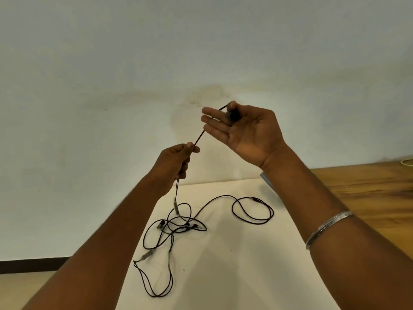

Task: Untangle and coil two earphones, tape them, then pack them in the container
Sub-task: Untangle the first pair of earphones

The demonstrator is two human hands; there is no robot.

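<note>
L hand (pixel 176 159) pinches the black earphone cable (pixel 201 137), fingers curled round it. R hand (pixel 245 128) is palm up, three fingers straight, thumb pressing the cable to the index. Cable taut betw. both, above the white sheet (pixel 245 253). I see the tangled earphones (pixel 176 224) lying on the sheet. Steel bangle (pixel 328 227) on R wrist.

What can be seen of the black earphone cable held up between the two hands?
The earphone cable is thin, black and cord-like. One stretch runs taut and slanted between the left hand, which pinches it, and the right hand, which holds it under the thumb. Below the left hand it hangs to a greyish in-line piece, then joins tangled loops lying on the white sheet.
</note>
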